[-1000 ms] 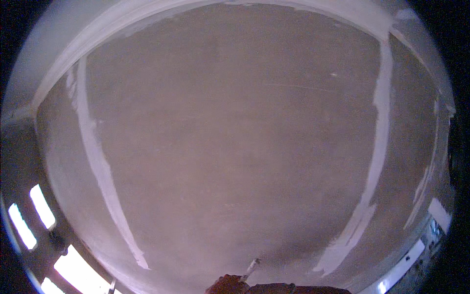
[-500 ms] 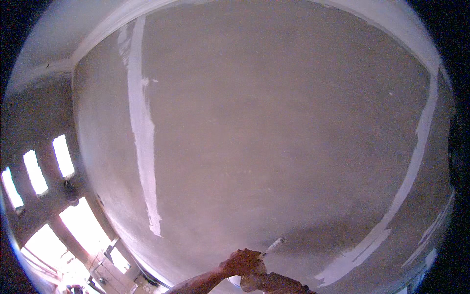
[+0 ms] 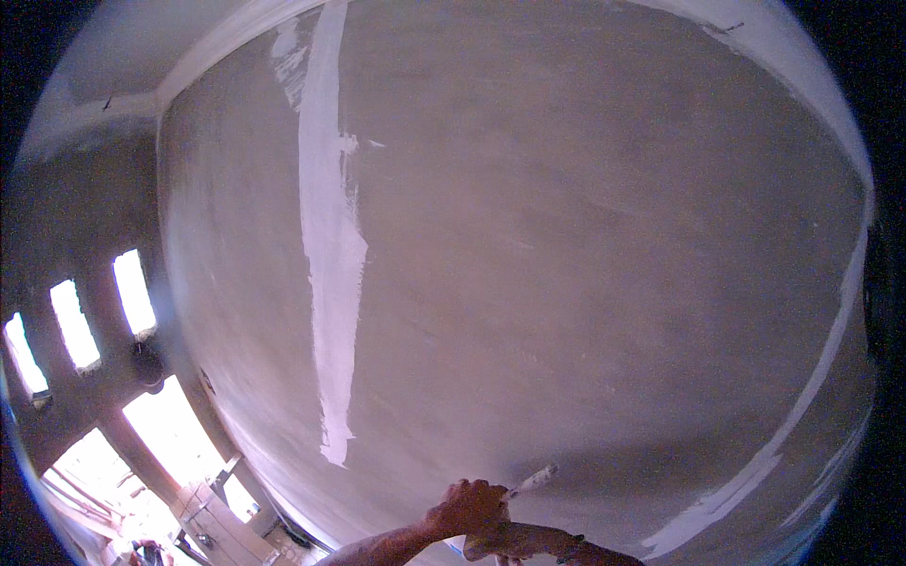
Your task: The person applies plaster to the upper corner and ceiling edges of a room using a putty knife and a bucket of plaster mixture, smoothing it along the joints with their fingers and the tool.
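View has swung toward strip (image 3: 330,283), facing it better; right of it, left hand (image 3: 469,503) grips stick (image 3: 536,481), right hand's (image 3: 507,540) hold unclear

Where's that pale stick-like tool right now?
In the head view, low and just right of centre, the pale stick-like tool juts up and rightward beside the left hand, above the right hand.

I get dim, grainy feed; left windows (image 3: 172,431) glare white; soft shadow (image 3: 642,464) low on wall (image 3: 566,274); edges bow into black rim (image 3: 882,57).
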